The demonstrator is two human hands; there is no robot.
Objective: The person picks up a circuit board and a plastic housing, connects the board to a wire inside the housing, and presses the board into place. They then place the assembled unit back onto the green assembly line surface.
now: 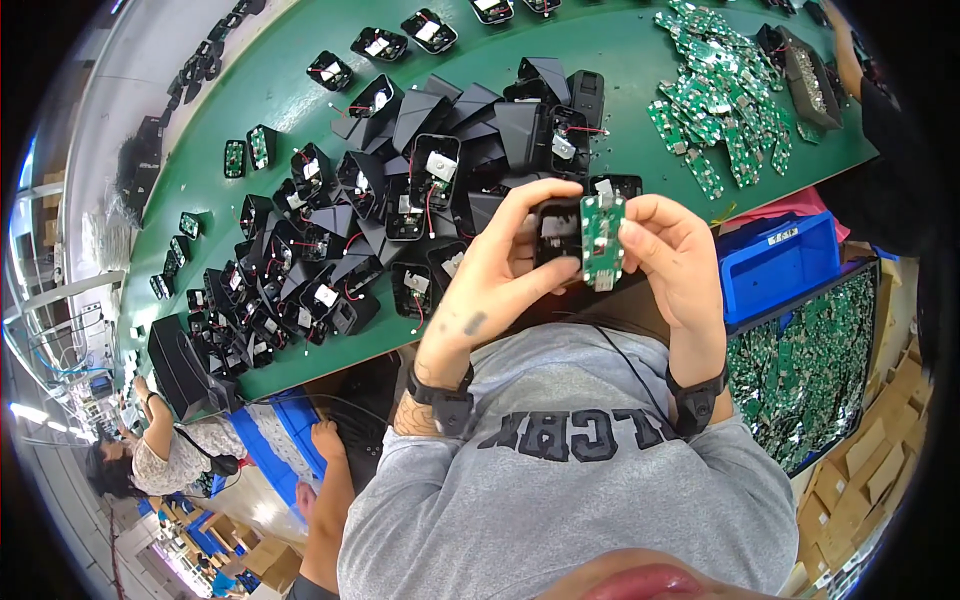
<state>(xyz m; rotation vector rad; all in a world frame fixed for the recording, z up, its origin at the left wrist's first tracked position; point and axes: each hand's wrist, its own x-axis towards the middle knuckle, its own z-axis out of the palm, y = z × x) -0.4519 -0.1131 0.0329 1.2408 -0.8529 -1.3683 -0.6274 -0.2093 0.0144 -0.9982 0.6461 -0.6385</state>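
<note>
My left hand (512,245) is closed around a black plastic housing (557,235), its open side facing up. In my right hand (668,250) a green circuit board (603,240) is pinched by its edge, held upright along the housing's right side. Pale metal connectors show at the board's top and bottom ends. Whether the board touches the housing I cannot tell. Just beyond my hands another black housing (615,186) rests on the green table (640,150). Left of my left hand lies a heap of black housings (437,175) with white parts and red wires.
A pile of green circuit boards (725,95) covers the far right of the table, beside a box of small metal parts (808,80). A blue bin (780,262) and a large tray of boards (805,365) stand at my right. Other people work at left and far right.
</note>
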